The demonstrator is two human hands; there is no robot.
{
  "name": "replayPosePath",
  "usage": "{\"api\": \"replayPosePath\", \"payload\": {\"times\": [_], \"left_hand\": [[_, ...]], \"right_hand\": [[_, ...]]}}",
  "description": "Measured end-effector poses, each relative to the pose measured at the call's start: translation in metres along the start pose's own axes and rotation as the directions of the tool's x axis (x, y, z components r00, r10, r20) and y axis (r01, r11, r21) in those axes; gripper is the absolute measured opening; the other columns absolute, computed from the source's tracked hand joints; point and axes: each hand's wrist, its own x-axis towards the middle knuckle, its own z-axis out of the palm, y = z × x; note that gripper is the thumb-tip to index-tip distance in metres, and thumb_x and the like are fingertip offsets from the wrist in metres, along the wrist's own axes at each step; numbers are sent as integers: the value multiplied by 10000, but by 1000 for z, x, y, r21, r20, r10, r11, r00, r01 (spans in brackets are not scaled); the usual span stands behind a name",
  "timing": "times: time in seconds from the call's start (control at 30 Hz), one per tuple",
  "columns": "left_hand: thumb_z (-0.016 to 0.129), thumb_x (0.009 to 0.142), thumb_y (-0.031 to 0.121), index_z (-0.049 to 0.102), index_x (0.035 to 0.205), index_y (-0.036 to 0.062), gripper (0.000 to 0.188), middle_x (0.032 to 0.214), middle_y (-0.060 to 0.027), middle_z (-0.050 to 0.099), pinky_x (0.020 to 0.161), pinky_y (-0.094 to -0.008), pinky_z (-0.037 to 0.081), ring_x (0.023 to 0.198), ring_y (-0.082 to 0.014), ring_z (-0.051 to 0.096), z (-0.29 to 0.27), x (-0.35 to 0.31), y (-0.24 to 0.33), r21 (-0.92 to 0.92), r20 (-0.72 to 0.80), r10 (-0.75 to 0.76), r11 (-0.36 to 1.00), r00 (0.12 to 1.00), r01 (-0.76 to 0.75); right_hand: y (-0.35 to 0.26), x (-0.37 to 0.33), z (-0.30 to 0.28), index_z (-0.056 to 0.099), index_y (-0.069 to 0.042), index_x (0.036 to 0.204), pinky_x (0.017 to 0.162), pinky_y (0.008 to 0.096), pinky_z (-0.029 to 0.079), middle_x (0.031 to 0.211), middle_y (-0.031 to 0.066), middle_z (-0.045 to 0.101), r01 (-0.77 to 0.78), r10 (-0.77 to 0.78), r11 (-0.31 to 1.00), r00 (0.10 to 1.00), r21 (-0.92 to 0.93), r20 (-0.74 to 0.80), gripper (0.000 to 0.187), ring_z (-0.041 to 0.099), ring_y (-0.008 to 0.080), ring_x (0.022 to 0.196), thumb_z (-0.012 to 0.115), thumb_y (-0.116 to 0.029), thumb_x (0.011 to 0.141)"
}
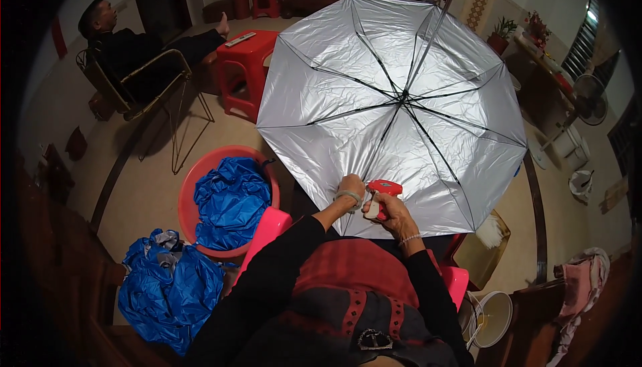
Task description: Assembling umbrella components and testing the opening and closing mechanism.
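Observation:
An opened umbrella (321, 99) with a silver inner lining lies upside down before me, its black ribs meeting at the hub and its shaft pointing up and away. My left hand (350, 190) is closed on the near part of the canopy, bunching the silver cloth beside a rib. Just to its right, my right hand (396, 216) grips a small red and white hand tool (384, 188), held against the cloth near the canopy's edge. The tool's exact kind and its working end are hard to make out.
At left, a pink-red basin (188, 196) holds blue cloth (231, 200); another blue heap (167, 293) lies nearer. Beyond stands a red stool (251, 40) with a remote. A person (127, 49) sits at far left. A white bucket (493, 317) stands at lower right.

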Motion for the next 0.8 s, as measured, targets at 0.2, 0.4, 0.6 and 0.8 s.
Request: {"api": "replayPosePath", "payload": {"times": [0.2, 0.4, 0.6, 0.8], "left_hand": [[538, 750, 140, 642, 743, -47, 213, 797, -255, 614, 704, -414, 501, 794, -370, 618, -2, -3, 0, 26, -45, 37, 999, 998, -36], [545, 747, 147, 644, 749, -42, 214, 799, -259, 612, 713, -413, 500, 804, -374, 615, 2, -6, -3, 29, -21, 36, 999, 999, -35], [550, 742, 197, 680, 849, 58, 219, 924, -159, 631, 762, -386, 501, 873, -311, 619, 15, 15, -33, 439, 58, 142, 886, 988, -153], [509, 765, 179, 660, 761, 6, 229, 780, -201, 637, 695, -393, 513, 783, -320, 639, -5, 25, -9, 242, 189, 93, 960, 977, -138]], "right_hand": [[-1, -3, 3, 481, 13, 983, 559, 387, 550, 726, 160, 599, 11, -11, 999, 1000, -32, 7, 241, 623, 257, 596, 489, -41, 748], [4, -9, 2, 485, 13, 992, 567, 387, 549, 721, 161, 600, -3, 3, 1000, 1000, -5, -14, 234, 624, 262, 610, 484, -58, 770], [6, -7, 12, 466, -31, 1068, 571, 384, 548, 789, 141, 590, -3, 1, 999, 999, -50, -45, 263, 621, 255, 659, 504, -135, 829], [-11, -3, 7, 453, -12, 1043, 587, 378, 542, 739, 168, 604, -11, 11, 1000, 999, 1, 41, 255, 625, 270, 634, 493, -103, 808]]}}
